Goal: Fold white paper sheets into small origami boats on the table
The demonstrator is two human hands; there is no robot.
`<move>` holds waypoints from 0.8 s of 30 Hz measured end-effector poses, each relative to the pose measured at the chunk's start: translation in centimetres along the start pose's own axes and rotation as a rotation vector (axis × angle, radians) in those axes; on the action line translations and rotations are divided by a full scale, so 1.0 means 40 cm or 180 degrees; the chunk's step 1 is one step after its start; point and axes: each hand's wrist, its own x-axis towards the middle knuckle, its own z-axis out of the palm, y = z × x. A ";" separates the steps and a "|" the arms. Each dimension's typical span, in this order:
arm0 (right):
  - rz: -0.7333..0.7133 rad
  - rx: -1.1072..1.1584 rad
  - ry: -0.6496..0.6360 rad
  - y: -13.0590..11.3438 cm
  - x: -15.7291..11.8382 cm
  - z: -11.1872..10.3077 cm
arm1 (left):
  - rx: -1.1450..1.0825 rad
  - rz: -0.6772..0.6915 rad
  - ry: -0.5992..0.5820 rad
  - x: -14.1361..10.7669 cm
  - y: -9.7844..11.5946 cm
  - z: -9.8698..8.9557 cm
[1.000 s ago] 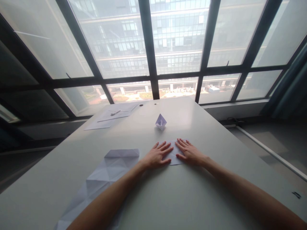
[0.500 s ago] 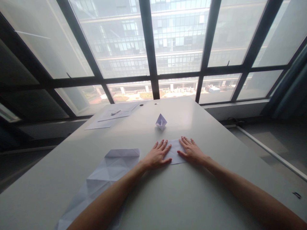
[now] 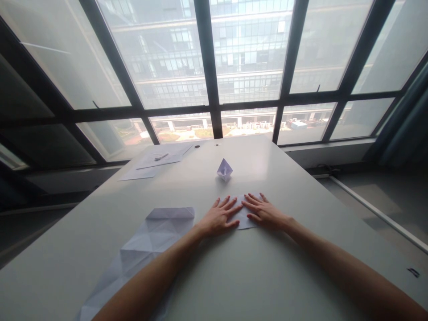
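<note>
Tall windows with dark frames stood beyond the peaked paper figure, which we took as our marker on the white tabletop. Just on our side of that figure lay the small paper, partly covered by both our hands. Our left hand rested on its left part and our right hand on its right, fingers spread and palms down. Neither grip was closed on anything — the fingers stood apart, and the two hands nearly met over the middle.

To press it well, we judged, we needed even weight on both sides, one hand steadying while the other smoothed outward, with no sideways tug that might skew an edge. Whether the layers lined up under our fingers we could not tell.

Nearer to us and left of the figure, a larger creased sheet lay partly under our left forearm, one end folded over. Farther left of the figure were loose sheets with a small white object on top — too small to name. Well off to the figure's right hung a bluish curtain.
</note>
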 end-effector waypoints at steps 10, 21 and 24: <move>0.0182 0.0102 -0.0026 -0.001 0.000 0.003 | -0.0029 -0.0002 0.0025 -0.001 -0.003 0.002; 0.0690 -0.0076 0.0093 -0.006 0.003 0.013 | -0.0012 0.0003 -0.0007 0.002 -0.004 0.002; 0.0884 -0.0140 0.0141 0.000 0.006 0.020 | -0.0037 -0.0047 0.0024 0.001 -0.002 0.000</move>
